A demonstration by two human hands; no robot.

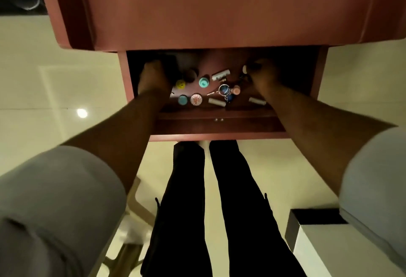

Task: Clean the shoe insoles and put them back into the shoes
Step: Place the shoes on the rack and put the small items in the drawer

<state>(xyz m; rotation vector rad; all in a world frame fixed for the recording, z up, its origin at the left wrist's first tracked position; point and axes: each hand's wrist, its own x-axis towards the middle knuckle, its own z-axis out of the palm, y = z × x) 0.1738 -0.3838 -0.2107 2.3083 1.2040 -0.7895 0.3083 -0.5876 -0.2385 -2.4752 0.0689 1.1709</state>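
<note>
drawer open, trinkets crowding middle

drawer: far part hidden under cabinet top, in deep shadow at 12 o'clock | left hand: fingers lost in dark, grasp cannot be told | right hand: fingertips obscured | small round items: labels too small to be read

Dim, motion-blurred; lamp glare on floor.

Small round tins and a keyring lie in an open reddish drawer
</note>
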